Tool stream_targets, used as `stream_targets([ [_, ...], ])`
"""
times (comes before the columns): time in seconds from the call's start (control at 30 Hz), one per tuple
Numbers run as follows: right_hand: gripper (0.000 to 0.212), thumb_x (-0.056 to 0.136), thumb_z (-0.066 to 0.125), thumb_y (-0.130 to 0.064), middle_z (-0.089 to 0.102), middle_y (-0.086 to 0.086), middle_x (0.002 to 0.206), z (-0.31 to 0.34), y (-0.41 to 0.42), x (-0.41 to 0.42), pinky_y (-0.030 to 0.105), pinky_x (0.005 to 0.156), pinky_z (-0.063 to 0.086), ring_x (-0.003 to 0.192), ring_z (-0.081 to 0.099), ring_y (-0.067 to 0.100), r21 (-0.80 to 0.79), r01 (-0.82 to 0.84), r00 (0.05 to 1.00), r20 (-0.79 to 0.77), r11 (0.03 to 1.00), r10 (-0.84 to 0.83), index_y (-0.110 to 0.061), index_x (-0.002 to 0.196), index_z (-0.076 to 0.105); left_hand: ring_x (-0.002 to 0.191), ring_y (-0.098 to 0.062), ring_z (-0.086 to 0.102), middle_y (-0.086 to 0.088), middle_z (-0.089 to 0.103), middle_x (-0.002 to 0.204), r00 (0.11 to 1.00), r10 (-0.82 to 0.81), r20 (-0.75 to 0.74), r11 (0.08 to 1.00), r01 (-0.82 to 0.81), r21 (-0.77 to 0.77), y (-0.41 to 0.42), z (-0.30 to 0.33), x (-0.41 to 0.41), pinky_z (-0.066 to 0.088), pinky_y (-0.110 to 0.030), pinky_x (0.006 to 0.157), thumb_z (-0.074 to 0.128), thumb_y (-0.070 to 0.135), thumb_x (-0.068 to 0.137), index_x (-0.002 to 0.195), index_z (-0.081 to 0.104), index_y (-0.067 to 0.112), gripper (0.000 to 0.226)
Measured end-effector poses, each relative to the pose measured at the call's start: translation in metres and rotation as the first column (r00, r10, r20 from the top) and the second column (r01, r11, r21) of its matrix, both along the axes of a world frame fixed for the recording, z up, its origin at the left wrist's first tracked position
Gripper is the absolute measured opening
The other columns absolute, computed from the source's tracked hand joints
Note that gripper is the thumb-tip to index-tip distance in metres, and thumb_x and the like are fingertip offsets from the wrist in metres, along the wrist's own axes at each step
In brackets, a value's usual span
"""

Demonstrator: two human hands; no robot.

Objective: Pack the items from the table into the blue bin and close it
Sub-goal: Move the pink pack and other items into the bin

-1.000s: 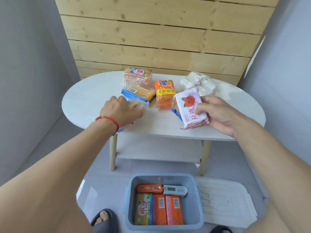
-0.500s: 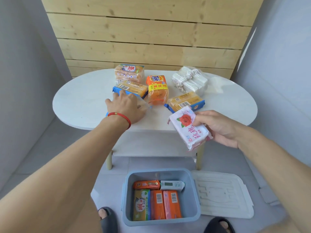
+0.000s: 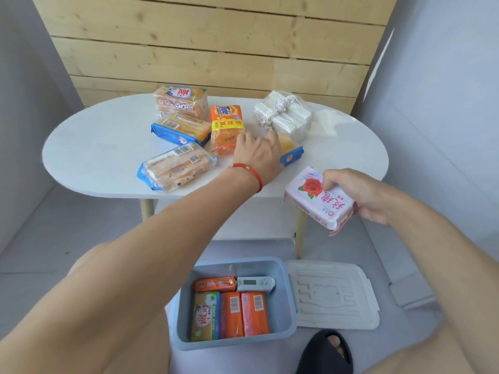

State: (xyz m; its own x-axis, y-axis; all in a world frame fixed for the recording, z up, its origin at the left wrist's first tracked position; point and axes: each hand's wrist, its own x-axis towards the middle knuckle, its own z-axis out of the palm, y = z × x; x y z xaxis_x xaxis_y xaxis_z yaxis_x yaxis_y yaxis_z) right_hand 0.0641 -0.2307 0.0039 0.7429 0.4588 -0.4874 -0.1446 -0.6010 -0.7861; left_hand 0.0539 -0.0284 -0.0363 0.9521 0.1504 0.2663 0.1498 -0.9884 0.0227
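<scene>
Resting in right hand (image 3: pixel 370 195): white rose-printed pack (image 3: pixel 318 199).

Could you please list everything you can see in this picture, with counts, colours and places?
table: 1, white, oval, before the wooden wall
soap multipacks: 4, yellow bars in clear and blue wrap; three at table left and middle, one under the left hand
orange pack: 1, orange, table middle
white bundle: 1, white, clear wrap, table back right
rose pack: 1, white and pink, held off the table's front right edge
blue bin: 1, pale blue, open, on the floor
items in the bin: 5, orange, white, yellow-green, orange, pink
lid: 1, white, floor right of the bin
sandal: 1, black, floor
left hand: red wrist cord, on a multipack
right hand: holding the rose pack
</scene>
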Motion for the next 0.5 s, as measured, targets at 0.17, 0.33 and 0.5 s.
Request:
stream_targets([
  [0.17, 0.01, 0.076, 0.053, -0.018, 0.054, 0.006, 0.06, -0.008, -0.001, -0.017, 0.02, 0.041, 0.033, 0.047, 0.046, 0.017, -0.094, -0.204, 0.979, -0.046, 0.975, 0.2, -0.014, 0.067, 0.054, 0.089, -0.038, 0.058, -0.017, 0.057, 0.096, 0.999, 0.037, -0.028, 0.973, -0.043, -0.226, -0.01, 0.01, -0.062, 0.039, -0.037, 0.069, 0.07, 0.042, 0.067, 0.11, 0.04, 0.008, 0.063],
  [0.33, 0.005, 0.078, 0.056, -0.015, 0.046, 0.008, 0.067, -0.056, 0.01, -0.043, 0.023, 0.044, 0.029, 0.048, 0.038, 0.015, -0.25, -0.411, 0.91, -0.164, 0.877, 0.38, -0.01, 0.079, 0.053, 0.086, -0.03, 0.057, -0.005, 0.055, 0.099, 0.953, 0.062, -0.296, 0.812, -0.221, -0.54, -0.018, 0.002, -0.157, 0.049, -0.039, 0.075, 0.057, 0.064, 0.057, 0.121, 0.036, 0.016, 0.083],
  [0.5, 0.02, 0.092, 0.058, -0.025, 0.069, 0.007, 0.087, -0.119, 0.019, -0.07, 0.028, 0.058, 0.046, 0.075, 0.066, 0.021, -0.379, -0.453, 0.89, -0.144, 0.807, 0.432, -0.007, 0.099, 0.06, 0.088, -0.029, 0.075, -0.007, 0.072, 0.096, 0.61, -0.135, -0.781, 0.302, -0.725, -0.619, 0.001, -0.106, -0.19, 0.064, -0.047, 0.078, 0.08, 0.023, 0.071, 0.112, 0.056, 0.017, 0.048],
])
